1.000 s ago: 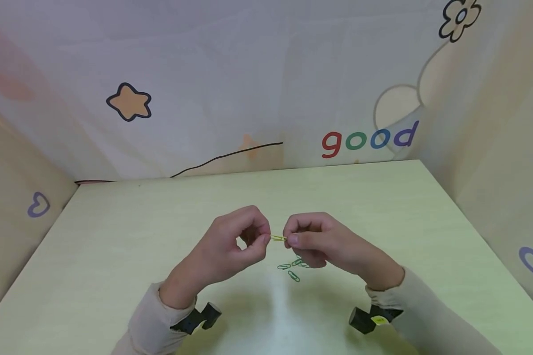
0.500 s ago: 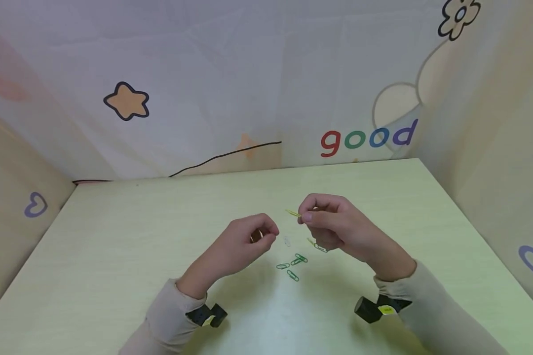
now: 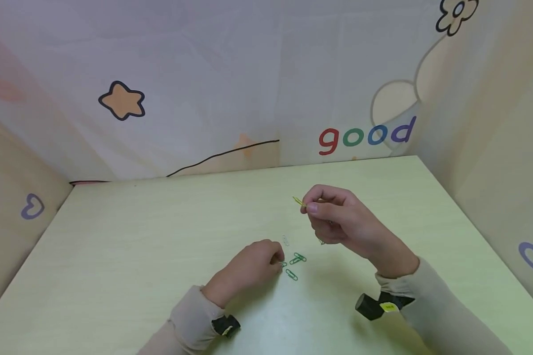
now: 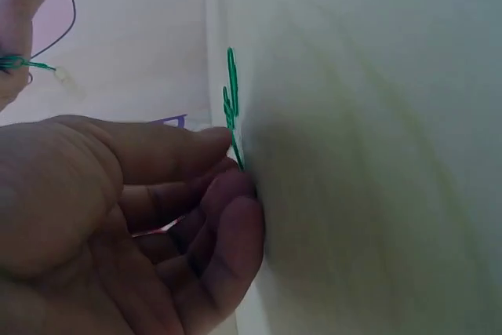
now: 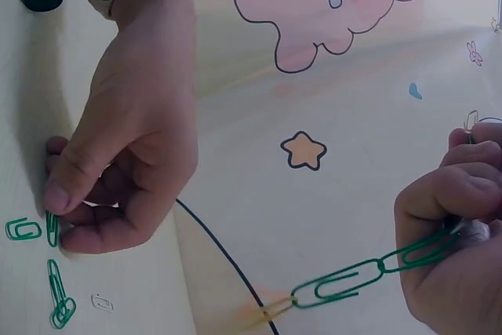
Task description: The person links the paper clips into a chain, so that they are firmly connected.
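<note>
My right hand (image 3: pixel 344 217), raised above the table, pinches a yellow paper clip (image 3: pixel 299 201) between thumb and forefinger. From its curled fingers trails a chain of linked green paper clips (image 5: pixel 337 280), ending in a blurred yellow clip (image 5: pixel 267 315); part of the chain is hidden in the palm. Down at the tabletop, my left hand (image 3: pixel 253 266) has thumb and fingertips pinched on a loose green paper clip (image 5: pixel 52 229). Beside those fingertips lie more green paper clips (image 3: pixel 298 258), two of them overlapping, and a single green clip (image 3: pixel 291 275) nearer to me.
A pale, clear-looking paper clip (image 3: pixel 285 240) lies just beyond the green ones. The light green table (image 3: pixel 137 246) ends against a printed cloth backdrop (image 3: pixel 204 88), with cloth sides at left and right. Each wrist bears a black camera (image 3: pixel 370 306).
My left hand has let go of the yellow paper clip and moved down to a green one on the table. My right hand has risen rightward with the chain.
</note>
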A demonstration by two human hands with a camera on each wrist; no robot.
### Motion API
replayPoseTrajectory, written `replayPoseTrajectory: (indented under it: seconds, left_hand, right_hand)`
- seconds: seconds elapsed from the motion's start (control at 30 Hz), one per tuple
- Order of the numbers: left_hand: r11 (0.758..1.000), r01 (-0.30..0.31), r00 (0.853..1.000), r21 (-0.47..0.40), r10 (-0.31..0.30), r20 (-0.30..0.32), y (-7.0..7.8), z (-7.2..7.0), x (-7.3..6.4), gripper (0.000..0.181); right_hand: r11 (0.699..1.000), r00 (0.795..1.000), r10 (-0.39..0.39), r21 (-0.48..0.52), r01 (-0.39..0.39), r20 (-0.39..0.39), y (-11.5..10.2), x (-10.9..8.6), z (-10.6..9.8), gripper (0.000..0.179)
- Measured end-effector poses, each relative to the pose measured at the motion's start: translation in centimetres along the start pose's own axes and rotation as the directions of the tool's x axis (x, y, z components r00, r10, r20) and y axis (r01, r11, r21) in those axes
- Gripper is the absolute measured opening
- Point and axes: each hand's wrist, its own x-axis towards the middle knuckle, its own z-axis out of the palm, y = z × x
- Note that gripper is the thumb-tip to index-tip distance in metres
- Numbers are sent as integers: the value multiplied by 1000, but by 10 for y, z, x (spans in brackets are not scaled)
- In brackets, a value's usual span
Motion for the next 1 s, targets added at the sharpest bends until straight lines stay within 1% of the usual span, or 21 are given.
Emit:
replayPoseTrajectory:
  seconds: [0.03,0.13,0.2,0.3,0.4,0.5,0.7,0.8,0.9,1.0]
  left_hand:
    - [1000,4,1000,11,-4,1,1,0,-1,2]
    - [999,22,1000,38,-22,14,2,-1,-3,9]
    - [998,40,998,53,-42,37,3,-3,-5,14]
    - [994,62,995,86,-69,77,4,-5,-9,15]
    - [991,64,992,120,-77,101,4,-6,-11,15]
    - [989,61,991,137,-76,106,5,-7,-12,14]
    - [990,60,992,130,-73,99,5,-8,-12,15]
    - [989,62,992,132,-76,102,6,-8,-12,13]
    - [986,61,991,158,-78,109,6,-8,-12,8]
    - [983,55,990,175,-76,117,5,-6,-12,7]
  right_hand:
    - [1000,1000,-1,-3,1,0,0,0,0,24]
    - [1000,1000,-4,-10,4,0,-2,1,1,24]
    - [1000,1000,-6,-10,6,2,-3,1,1,24]
    - [1000,1000,-9,-12,9,12,-4,2,3,25]
    - [1000,1000,-12,-21,12,27,-5,2,4,24]
    - [999,1000,-9,-37,10,28,-5,2,5,23]
    - [999,1000,-7,-35,7,7,-5,0,4,25]
    - [1000,1000,-16,-20,16,11,-6,0,4,25]
    - [999,999,-31,-13,32,25,-6,0,4,25]
    - [999,999,-38,-11,38,32,-7,0,5,25]
